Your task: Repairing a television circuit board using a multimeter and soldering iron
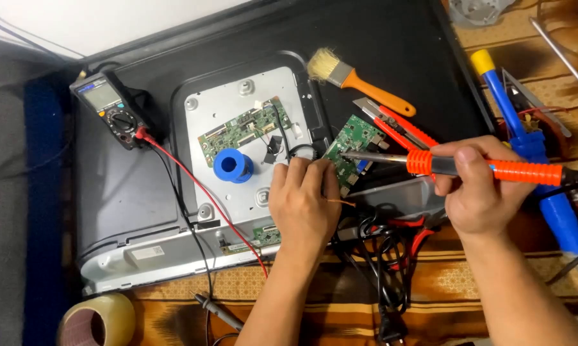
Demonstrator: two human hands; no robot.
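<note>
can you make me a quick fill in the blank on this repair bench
1. The right hand holds a soldering iron with an ____ grip.
2. The spool on the metal plate is ____.
3. The iron's tip touches the small ____ circuit board by the left hand.

Missing: orange; blue; green

Soldering iron (468,165): orange-and-black handle, gripped horizontally in the right hand (478,192), with its metal shaft extending left from the grip. Its tip rests on the green circuit board (353,148). The board lies tilted just beyond the fingertips of the left hand (303,202), which touch its near edge.
</note>
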